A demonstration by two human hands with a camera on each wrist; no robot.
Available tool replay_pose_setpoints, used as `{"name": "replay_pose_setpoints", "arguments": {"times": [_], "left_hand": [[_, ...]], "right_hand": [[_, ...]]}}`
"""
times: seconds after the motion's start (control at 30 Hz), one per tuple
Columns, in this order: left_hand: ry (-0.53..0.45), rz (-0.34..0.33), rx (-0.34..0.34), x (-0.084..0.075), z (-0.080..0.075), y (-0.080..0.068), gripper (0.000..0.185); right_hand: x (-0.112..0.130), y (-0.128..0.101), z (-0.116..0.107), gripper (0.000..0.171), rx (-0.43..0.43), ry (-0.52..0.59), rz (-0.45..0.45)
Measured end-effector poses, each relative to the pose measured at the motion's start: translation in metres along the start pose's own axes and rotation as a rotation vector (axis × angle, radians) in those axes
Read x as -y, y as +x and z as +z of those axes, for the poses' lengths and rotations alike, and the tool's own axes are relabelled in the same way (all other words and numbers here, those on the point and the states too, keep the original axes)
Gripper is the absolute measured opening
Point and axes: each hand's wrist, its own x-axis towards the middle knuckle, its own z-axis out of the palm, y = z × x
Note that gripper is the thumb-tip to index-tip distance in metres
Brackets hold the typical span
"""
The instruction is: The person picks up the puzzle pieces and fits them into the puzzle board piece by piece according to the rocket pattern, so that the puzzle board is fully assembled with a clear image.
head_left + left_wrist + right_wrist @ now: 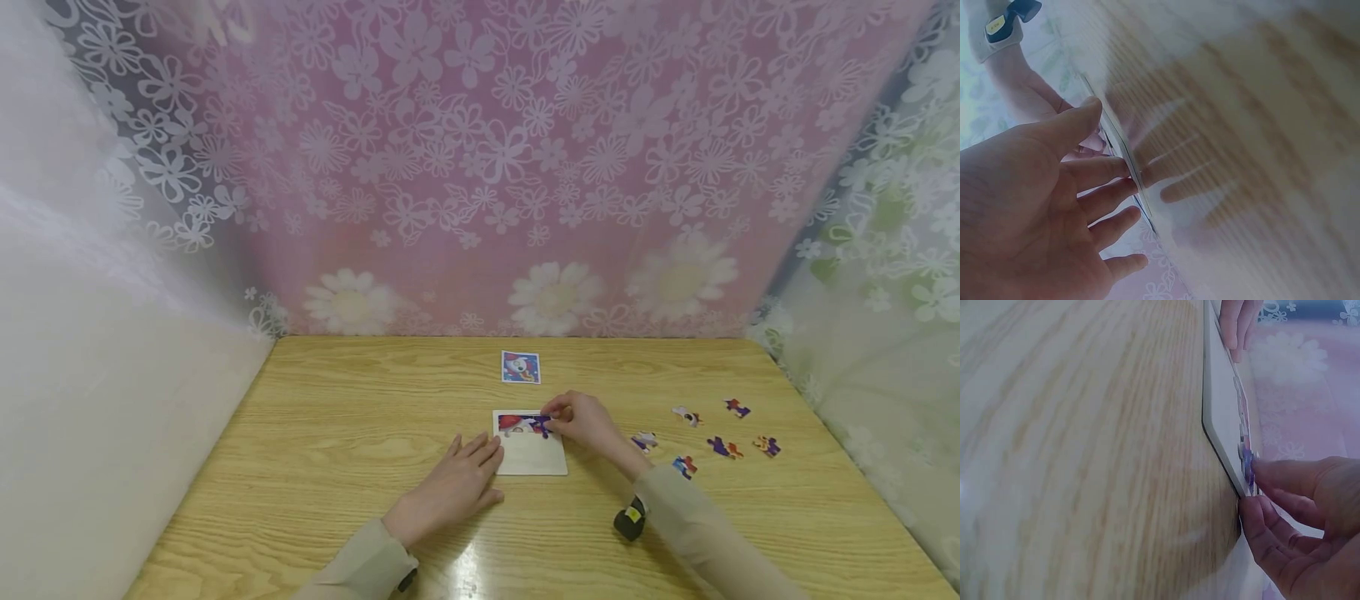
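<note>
Resting flat, fingers straight, the left hand (450, 487) was pressed against the left edge of one puzzle board (532, 457) at mid-worktop (315, 433). One purple piece (538, 426) was pinched by the right hand (588, 423) over the board's top right corner. Six loose pieces (723, 447) were scattered to the right, well apart from the board. One reference card (521, 367) was seen farther back. Bare wood was left on the left side.
</note>
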Motion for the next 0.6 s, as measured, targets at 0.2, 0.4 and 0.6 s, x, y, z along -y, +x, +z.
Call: {"name": "replay_pose_setpoints", "arguments": {"times": [0.2, 0.4, 0.6], "left_hand": [[0.001, -0.002, 0.002, 0.0004, 0.0008, 0.0007, 0.065], [0.0, -0.002, 0.004, 0.0003, 0.0002, 0.0012, 0.065], [-0.008, -0.004, 0.011, -0.0009, -0.0023, 0.0002, 0.065]], "right_hand": [[0.0016, 0.0009, -0.0007, 0.02, 0.008, -0.025, -0.031], [0.0037, 0.0016, 0.0, 0.019, 0.008, -0.04, -0.01], [0.0065, 0.0018, 0.001, 0.02, 0.01, -0.04, 0.011]]}}
